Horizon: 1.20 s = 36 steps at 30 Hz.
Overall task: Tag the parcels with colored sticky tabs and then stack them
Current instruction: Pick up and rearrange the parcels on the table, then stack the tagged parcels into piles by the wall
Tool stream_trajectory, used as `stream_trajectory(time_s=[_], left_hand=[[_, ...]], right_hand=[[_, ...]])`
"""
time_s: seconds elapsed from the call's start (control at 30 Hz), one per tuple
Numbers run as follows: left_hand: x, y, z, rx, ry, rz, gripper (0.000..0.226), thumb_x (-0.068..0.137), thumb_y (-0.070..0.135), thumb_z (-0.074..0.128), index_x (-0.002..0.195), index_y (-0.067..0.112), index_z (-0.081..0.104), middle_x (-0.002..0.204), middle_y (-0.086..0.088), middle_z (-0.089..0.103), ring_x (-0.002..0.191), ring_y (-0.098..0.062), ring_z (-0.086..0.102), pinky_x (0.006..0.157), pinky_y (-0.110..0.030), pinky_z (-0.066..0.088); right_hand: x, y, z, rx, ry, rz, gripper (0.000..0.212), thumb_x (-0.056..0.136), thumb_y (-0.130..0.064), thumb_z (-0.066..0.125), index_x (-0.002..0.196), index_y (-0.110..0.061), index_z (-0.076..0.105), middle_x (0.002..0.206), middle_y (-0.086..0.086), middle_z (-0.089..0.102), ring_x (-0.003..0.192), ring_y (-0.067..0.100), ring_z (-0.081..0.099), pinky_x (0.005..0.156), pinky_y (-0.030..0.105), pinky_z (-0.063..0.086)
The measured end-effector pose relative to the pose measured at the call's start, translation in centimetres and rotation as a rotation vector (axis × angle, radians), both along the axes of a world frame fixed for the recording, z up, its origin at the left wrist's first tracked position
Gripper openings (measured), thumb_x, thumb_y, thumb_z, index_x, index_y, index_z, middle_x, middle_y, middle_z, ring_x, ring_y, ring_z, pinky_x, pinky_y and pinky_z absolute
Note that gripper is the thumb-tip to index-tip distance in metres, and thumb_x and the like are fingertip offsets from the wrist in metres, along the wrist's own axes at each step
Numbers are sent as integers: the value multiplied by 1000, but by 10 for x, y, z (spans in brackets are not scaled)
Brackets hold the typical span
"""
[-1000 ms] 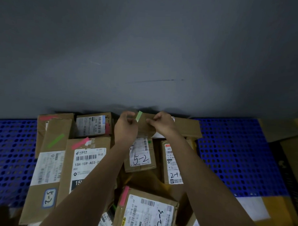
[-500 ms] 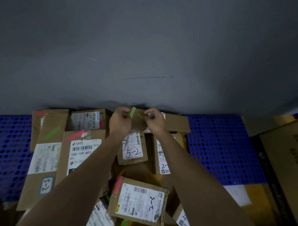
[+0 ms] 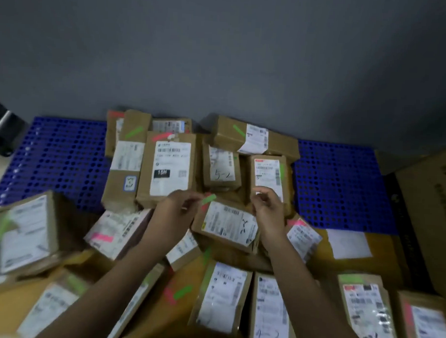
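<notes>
Parcels (image 3: pixel 225 225) are being tagged among the pile on the blue pallet (image 3: pixel 342 185), a green sticky tab (image 3: pixel 208 199) being pinched by the left hand (image 3: pixel 176 207) while something small and unclear is being pinched by the right hand (image 3: pixel 267 208); the tab is best being pressed flat beside the label.

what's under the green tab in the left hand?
The green tab, pinched by the left hand, hangs over a parcel corner bearing a pink tab, partly covered.
</notes>
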<state>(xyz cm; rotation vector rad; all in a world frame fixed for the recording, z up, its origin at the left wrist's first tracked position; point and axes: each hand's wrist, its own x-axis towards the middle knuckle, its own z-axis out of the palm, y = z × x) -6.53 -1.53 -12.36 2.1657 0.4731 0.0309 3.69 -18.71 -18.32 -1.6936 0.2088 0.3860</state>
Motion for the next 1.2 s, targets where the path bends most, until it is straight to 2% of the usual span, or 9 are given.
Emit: stream_trajectory(time_s=[0.17, 0.33, 0.53, 0.77, 0.83, 0.93, 1.0, 1.1, 1.2], left_hand=[[-92, -12, -33, 135, 97, -33, 17, 89, 6, 62, 102, 11, 72, 98, -1, 64, 82, -9, 57, 66, -1, 37], [-131, -18, -79, 205, 306, -192, 15, 92, 8, 52, 98, 5, 66, 98, -10, 63, 91, -27, 59, 73, -35, 46], [-139, -19, -103, 469, 430, -416, 17, 93, 9, 49, 101, 13, 63, 102, -9, 63, 95, -29, 63, 77, -39, 51], [-122, -29, -72, 322, 147, -431, 23, 98, 24, 45, 105, 18, 66, 97, -1, 68, 84, -20, 63, 69, -33, 50], [-109, -43, -58, 302, 83, -465, 24, 98, 27, 43, 107, 21, 64, 93, 0, 68, 81, -18, 63, 66, -33, 50], [-87, -68, -40, 242, 43, -535, 23, 99, 28, 41, 110, 23, 61, 93, 3, 70, 81, -17, 65, 68, -37, 53], [-73, -85, -31, 241, 20, -582, 26, 100, 29, 39, 115, 23, 60, 97, 2, 71, 82, -17, 66, 68, -36, 54], [-58, -114, -21, 240, 36, -642, 29, 101, 28, 38, 120, 23, 59, 103, 4, 70, 79, -16, 65, 58, -28, 46], [-47, -138, -17, 226, 78, -656, 29, 101, 30, 39, 122, 25, 57, 106, 5, 69, 83, -15, 64, 55, -25, 42]], right_hand=[[-49, 2, -3, -83, -71, 133, 25, 94, -4, 55, 84, -26, 62, 84, -8, 57, 76, 14, 55, 71, 28, 48], [-88, -2, -7, -140, -86, 237, 21, 95, -5, 53, 89, -23, 62, 85, -10, 57, 77, 12, 55, 65, 20, 43], [-134, -32, -6, -187, -62, 136, 17, 95, 0, 52, 91, -13, 63, 87, -6, 60, 74, 6, 55, 67, 17, 46], [-187, -97, 12, -520, -283, -1, 12, 93, -7, 57, 95, -16, 65, 96, -1, 62, 85, 8, 59, 68, 6, 43], [-194, -122, 20, -688, -385, -61, 12, 90, -9, 61, 99, -13, 67, 98, 5, 63, 89, 17, 60, 72, 17, 48], [-194, -161, 25, -1026, -496, -122, 29, 86, -16, 61, 113, -7, 66, 109, 17, 60, 103, 37, 53, 82, 39, 46], [-185, -181, 30, -1175, -348, -113, 58, 85, -36, 60, 135, -10, 50, 136, 22, 45, 126, 43, 38, 99, 56, 37], [-167, -205, 32, -1200, 70, -16, 104, 79, -62, 62, 153, -24, -1, 160, 13, 2, 146, 35, 2, 115, 53, 8], [-155, -217, 30, -1208, 171, 81, 117, 75, -69, 60, 150, -23, -17, 158, 17, 5, 144, 38, 9, 114, 54, 13]])
